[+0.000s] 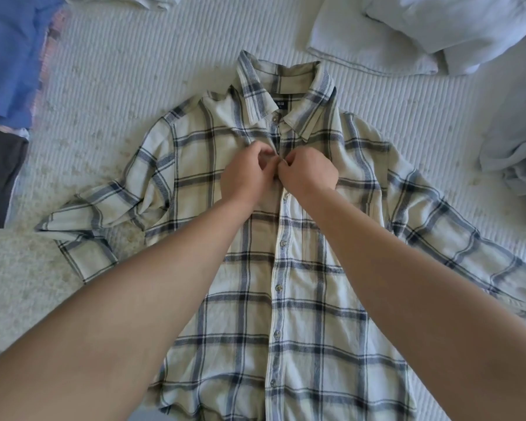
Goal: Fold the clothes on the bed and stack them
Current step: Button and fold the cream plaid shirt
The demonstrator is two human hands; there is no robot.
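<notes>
Shirt (pixel 286 238) flat, face-up, ctr of bed (pixel 134 71); L hand (pixel 246 175) & R hand (pixel 308 174) together, pinching placket at 12 o'clock: risk: button slips, fabric bunches.

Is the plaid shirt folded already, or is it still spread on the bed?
Spread. The plaid shirt lies flat, front up, both sleeves out.
</notes>
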